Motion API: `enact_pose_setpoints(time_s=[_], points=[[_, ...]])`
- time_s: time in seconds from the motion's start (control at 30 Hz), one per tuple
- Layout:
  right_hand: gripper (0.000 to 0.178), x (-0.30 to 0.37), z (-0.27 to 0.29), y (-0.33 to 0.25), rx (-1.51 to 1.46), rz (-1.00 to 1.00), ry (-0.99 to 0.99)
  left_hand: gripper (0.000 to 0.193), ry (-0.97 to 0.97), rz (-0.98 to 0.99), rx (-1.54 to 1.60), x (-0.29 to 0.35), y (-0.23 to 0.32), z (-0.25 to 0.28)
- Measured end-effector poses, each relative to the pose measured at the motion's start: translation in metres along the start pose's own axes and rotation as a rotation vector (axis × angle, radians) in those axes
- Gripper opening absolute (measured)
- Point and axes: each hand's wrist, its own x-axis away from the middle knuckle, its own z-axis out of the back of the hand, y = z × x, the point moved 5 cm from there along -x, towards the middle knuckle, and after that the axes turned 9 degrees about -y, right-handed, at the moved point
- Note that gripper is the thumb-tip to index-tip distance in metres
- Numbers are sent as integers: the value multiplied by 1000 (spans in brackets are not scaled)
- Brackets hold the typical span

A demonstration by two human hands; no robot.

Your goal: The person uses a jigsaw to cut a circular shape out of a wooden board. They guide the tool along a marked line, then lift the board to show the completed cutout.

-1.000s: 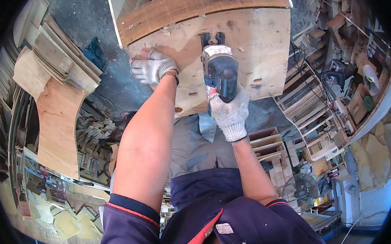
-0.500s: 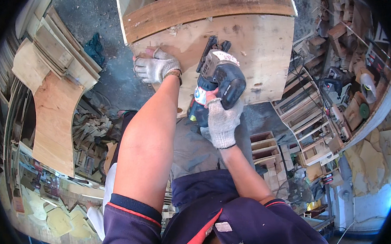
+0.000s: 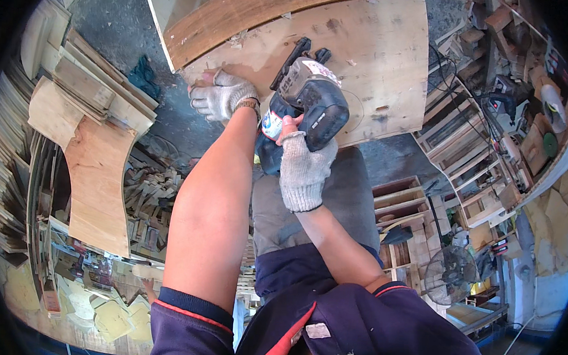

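Note:
A dark cordless jigsaw (image 3: pixel 321 105) rests on a pale plywood board (image 3: pixel 385 70), its base plate pointing to the far left. My right hand (image 3: pixel 307 166), in a knitted white glove with bare fingertips, is wrapped round the handle from the near side. My left hand (image 3: pixel 227 99), gloved the same way, grips the board's left edge, with its fingers reaching past the edge. The undersides of those fingers are hidden. The saw blade cannot be seen. Across the far part of the board runs a curved brown wooden strip (image 3: pixel 261 12).
Curved plywood pieces (image 3: pixel 98 179) are stacked at the left, beside piled offcuts (image 3: pixel 149 198). Slatted wooden frames (image 3: pixel 455 139) and cables lie at the right. A wire-guarded fan (image 3: pixel 450 272) stands at the lower right. A teal cloth (image 3: pixel 145 76) lies on the floor.
The jigsaw and my right hand have moved left across the board, closer to my left wrist. My left hand keeps its place at the board's edge. The whole view has shifted slightly.

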Motion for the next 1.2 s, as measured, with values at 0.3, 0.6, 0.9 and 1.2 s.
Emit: enact_pose_setpoints(time_s=[0.3, 0.6, 0.9, 1.2], points=[[18, -4, 2, -8, 232, 31, 29, 62, -44, 5, -7, 3, 1, 3], [24, -8, 21, -27, 521, 116, -54, 65, -49, 12, 45, -2, -3, -3], [30, -15, 27, -32, 603, 89, -62, 59, 114, -26, -37, 2, 0, -2], [29, -10, 22, -23, 572, 96, 59, 61, 101, -5, -95, 2, -1, -5]])
